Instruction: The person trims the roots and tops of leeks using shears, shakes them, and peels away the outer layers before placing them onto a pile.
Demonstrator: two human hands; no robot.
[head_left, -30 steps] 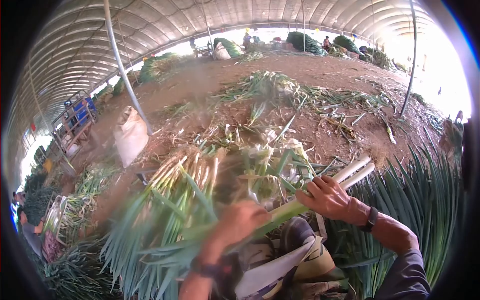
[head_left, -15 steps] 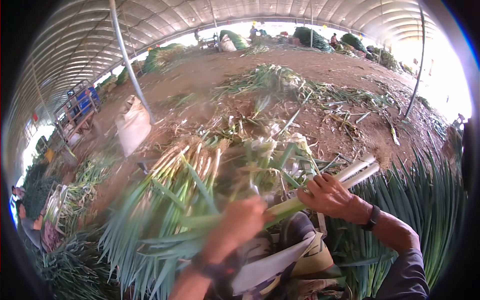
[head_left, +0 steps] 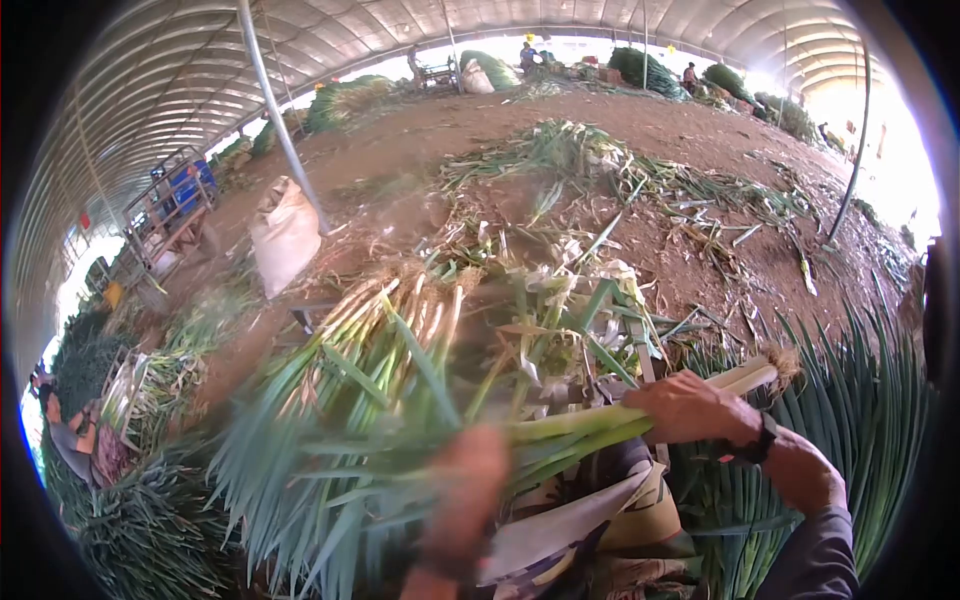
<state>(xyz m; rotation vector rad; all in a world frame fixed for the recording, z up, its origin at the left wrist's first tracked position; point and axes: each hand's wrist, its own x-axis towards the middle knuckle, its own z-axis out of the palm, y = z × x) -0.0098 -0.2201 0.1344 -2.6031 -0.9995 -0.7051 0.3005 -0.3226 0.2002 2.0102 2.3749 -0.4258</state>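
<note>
My right hand (head_left: 690, 408) is closed around the stalks of a few long green onions (head_left: 580, 424). Their white, rooted ends stick out to its right, and the green leaves run left across my lap. Blurred by motion, my left hand (head_left: 472, 470) is at the leaves, and its fingers cannot be made out. Beyond it lies a heap of untrimmed green onions (head_left: 380, 350), with roots pointing away from me. Beside my right forearm stands a dense row of green onions (head_left: 830, 440). Peeled leaf scraps (head_left: 560, 310) are piled in front of my knees.
A pale sack (head_left: 285, 240) leans by a metal pole (head_left: 280, 130). A cart (head_left: 165, 225) with a blue barrel stands at the left. Another person (head_left: 72, 440) sits at the far left beside more onions. Leaf litter (head_left: 560, 155) is strewn over the dirt floor.
My left hand has moved slightly down along the leaves and is more blurred. The right hand still grips the stalks, a little farther right in view. The view has shifted slightly.
</note>
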